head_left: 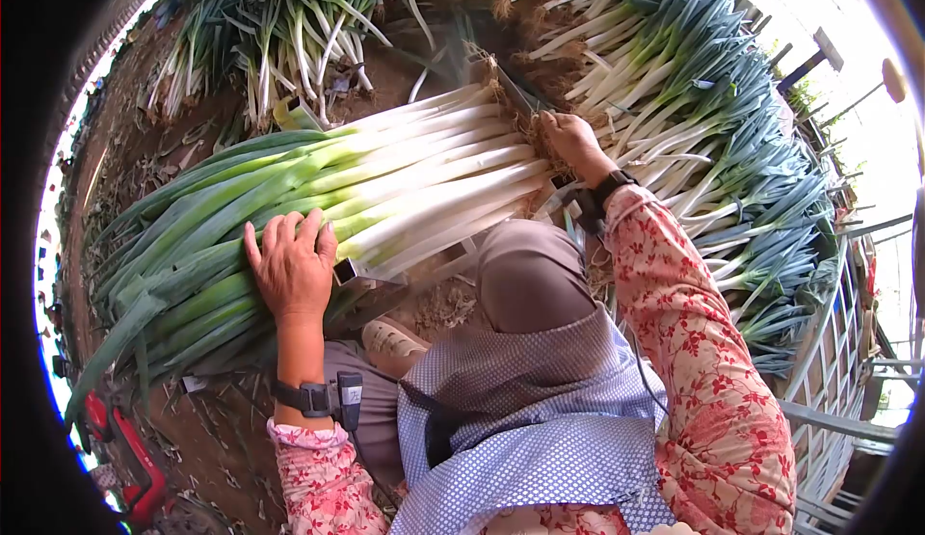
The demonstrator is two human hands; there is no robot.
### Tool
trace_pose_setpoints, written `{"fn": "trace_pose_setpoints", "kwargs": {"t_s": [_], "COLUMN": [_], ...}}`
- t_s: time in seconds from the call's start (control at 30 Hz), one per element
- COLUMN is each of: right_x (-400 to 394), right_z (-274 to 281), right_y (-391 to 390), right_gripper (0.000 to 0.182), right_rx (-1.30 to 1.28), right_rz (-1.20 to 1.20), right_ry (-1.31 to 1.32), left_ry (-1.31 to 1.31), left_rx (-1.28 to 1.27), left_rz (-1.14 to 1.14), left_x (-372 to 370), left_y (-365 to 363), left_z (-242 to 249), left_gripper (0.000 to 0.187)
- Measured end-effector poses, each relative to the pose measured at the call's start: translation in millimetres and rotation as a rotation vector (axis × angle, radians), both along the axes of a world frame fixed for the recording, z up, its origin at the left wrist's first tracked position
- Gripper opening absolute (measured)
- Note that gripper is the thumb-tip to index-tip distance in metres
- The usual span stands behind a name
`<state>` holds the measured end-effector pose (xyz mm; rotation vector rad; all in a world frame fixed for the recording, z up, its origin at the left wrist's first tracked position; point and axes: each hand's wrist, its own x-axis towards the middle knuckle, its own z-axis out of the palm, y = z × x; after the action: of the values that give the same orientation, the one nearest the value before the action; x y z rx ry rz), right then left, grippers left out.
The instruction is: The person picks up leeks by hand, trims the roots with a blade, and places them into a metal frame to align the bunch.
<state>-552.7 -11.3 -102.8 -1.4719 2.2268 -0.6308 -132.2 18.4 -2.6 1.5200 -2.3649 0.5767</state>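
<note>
A thick bundle of leeks (pixel 434 173) lies across the middle, white stems to the right and green leaves to the left. My left hand (pixel 292 270) rests on the green part with its fingers spread, pressing on the leaves. At the root end, my right hand (pixel 575 142) is closed around a knife, its handle mostly hidden by the fingers. The dark knife blade (pixel 518 93) points up and left along the trimmed line of the roots (pixel 540 135).
More leeks (pixel 674 101) lie in a long curved row at the right, and another pile (pixel 299 24) is at the back left. A metal square-tube support (pixel 366 273) shows under the bundle. A red frame (pixel 140 468) stands at lower left, metal railings (pixel 829 342) at right.
</note>
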Motion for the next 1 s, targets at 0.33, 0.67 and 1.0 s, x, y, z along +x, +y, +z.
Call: {"fn": "trace_pose_setpoints", "kwargs": {"t_s": [0.33, 0.67, 1.0], "right_x": [-35, 3, 23], "right_z": [-155, -192, -166], "right_y": [44, 333, 393], "right_gripper": [0.02, 0.031, 0.034], "right_rx": [0.085, 0.676, 0.803], "right_rz": [0.457, 0.165, 0.062], "right_ry": [-0.022, 0.371, -0.19], "left_ry": [-0.084, -0.177, -0.163], "left_rx": [0.018, 0.01, 0.028], "left_rz": [0.017, 0.042, -0.009], "left_x": [-3, -1, 2], "left_y": [-3, -3, -3], "left_z": [-2, -6, -3], "left_gripper": [0.026, 0.026, 0.027]}}
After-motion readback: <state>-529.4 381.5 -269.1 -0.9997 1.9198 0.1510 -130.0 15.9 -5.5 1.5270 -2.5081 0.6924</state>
